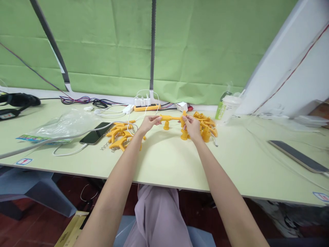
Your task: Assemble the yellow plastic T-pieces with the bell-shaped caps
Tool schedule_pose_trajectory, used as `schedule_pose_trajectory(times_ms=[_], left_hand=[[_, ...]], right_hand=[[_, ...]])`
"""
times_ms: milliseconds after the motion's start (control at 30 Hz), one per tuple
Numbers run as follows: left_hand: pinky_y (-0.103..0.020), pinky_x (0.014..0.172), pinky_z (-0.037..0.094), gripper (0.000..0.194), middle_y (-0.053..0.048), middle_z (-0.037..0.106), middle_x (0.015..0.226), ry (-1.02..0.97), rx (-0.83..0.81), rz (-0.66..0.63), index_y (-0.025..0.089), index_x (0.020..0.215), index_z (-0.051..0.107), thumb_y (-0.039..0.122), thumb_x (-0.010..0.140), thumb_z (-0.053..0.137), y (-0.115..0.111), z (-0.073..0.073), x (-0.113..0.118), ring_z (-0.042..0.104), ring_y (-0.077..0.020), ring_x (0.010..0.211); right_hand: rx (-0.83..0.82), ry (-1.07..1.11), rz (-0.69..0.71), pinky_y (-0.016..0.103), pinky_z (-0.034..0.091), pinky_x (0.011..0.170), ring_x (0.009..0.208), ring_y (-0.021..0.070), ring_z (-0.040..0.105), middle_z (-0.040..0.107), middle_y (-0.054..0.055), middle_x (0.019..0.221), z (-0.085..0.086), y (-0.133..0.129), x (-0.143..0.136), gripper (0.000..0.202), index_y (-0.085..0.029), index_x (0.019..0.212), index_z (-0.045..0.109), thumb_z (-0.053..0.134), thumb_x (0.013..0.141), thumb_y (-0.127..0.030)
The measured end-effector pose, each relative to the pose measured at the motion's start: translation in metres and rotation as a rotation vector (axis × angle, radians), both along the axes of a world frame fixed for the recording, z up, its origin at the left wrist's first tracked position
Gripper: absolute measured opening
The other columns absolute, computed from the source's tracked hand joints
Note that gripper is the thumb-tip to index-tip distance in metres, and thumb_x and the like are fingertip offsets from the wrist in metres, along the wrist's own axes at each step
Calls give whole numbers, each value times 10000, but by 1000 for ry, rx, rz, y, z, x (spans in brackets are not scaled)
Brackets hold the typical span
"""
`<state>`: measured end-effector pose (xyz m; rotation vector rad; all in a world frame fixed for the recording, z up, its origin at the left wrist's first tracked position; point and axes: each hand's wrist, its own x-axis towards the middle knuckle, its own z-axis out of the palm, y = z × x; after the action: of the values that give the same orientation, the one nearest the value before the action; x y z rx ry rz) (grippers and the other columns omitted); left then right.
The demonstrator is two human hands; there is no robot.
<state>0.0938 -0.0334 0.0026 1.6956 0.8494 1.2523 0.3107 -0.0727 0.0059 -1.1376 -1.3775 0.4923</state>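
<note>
Pale tabletop (174, 164) with yellow parts (118, 142) beside both hands (150, 124) (192, 127), cup (228, 109) farther right.

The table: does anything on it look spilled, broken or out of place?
Nothing looks spilled or broken, but a pale cable strays across the crumpled plastic bag and the left phone, looking untidy beside the jumbled yellow pieces.

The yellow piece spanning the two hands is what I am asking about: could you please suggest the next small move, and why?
Probably, gently press the yellow piece with the left hand toward the right hand, to check the joint. The piece runs across to an upright yellow part in the right fingertips, and whether the two are firmly fastened cannot be told.
</note>
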Motion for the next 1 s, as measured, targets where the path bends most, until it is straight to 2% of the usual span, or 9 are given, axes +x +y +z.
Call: schedule_pose_trajectory(times_ms=[333, 1000], left_hand=[[-262, 685, 447, 436, -61, 662, 680, 23, -14, -18, 106, 801, 691, 523, 684, 640, 0, 0, 1, 567, -125, 654], [-274, 676, 440, 477, -66, 666, 695, 39, -35, -10, 102, 882, 688, 528, 670, 649, 7, -6, 1, 560, -128, 648]], right_hand=[[-11, 31, 1, 209, 357, 402, 373, 58, 410, 700, 56, 732, 0, -1, 1, 373, -179, 739, 572, 548, 751, -550], [-30, 9, -25, 205, 348, 383, 356, 61, 409, 692, 46, 696, 0, -1, 2, 368, -178, 722, 566, 540, 763, -542]])
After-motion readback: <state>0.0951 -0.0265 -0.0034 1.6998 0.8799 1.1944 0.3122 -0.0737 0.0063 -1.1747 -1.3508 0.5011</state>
